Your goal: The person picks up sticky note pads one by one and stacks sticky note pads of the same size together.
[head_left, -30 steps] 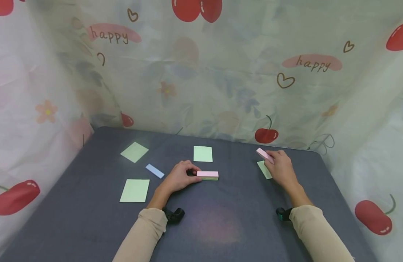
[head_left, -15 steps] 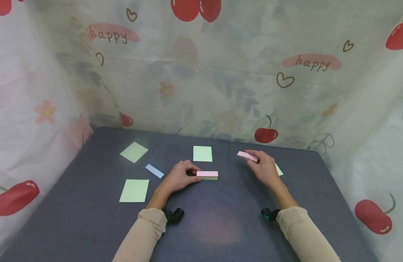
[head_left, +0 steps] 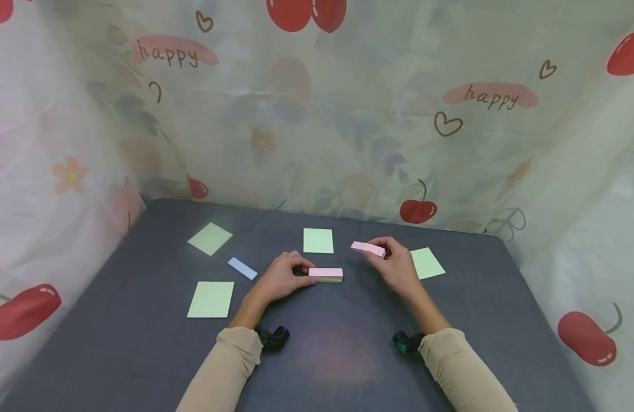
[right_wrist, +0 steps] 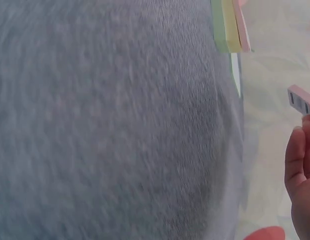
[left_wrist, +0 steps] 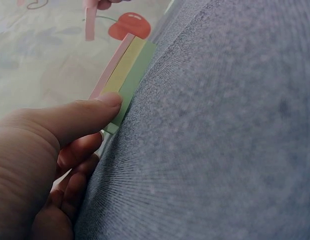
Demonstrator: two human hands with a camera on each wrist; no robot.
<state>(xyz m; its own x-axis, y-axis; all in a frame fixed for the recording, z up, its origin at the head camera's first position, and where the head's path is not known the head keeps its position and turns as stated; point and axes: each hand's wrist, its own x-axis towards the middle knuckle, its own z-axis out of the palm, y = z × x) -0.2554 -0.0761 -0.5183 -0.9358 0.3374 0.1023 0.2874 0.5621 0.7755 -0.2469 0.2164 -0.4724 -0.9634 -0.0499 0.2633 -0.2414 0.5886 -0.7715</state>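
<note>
Pink block (head_left: 367,248) could twist or drop if the right hand (head_left: 396,267) loosens, since it pinches only the right end; the rest juts left past the fingertips, up off the table (head_left: 142,355), beyond and right of the stack (head_left: 325,274). That pink-yellow-green stack sits on the table with its left end pinched by the left hand (head_left: 282,277), so a bump on the free right end could skew the layers. Farther out: blue strip (head_left: 242,268) left of the left hand, green papers (head_left: 210,300) scattered around.
</note>
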